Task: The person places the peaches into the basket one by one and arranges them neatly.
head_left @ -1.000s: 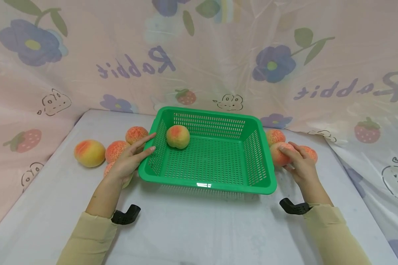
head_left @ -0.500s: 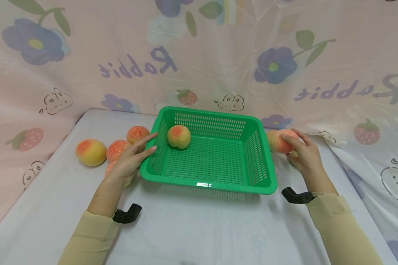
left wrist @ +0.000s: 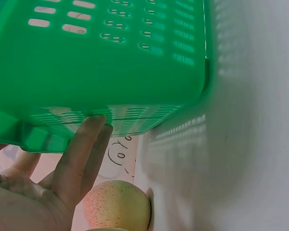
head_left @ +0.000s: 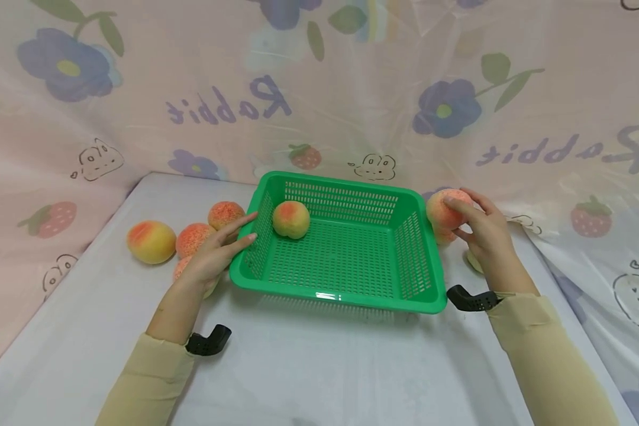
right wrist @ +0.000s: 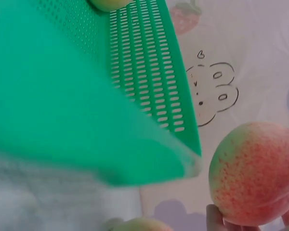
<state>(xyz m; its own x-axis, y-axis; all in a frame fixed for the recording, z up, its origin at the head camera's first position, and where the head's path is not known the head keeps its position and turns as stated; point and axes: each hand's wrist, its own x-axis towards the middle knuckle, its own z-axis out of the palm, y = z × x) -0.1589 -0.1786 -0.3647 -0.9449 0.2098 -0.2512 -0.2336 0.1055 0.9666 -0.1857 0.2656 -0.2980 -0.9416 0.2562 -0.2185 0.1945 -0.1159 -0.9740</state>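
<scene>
The right hand (head_left: 486, 231) gripped a peach (head_left: 448, 208) just beside the basket's (head_left: 330, 300) right rim, which blocked its way inside. The left hand (head_left: 213, 253), fingers straight, touched the left side, partly hiding loose peaches (head_left: 194, 238).

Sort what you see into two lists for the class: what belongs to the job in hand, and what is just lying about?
Job in hand:
right hand, holding a peach
left hand, touching the green basket
peach inside the basket
loose peaches on the table, probably

Just about:
patterned cloth behind
black wrist pieces
</scene>
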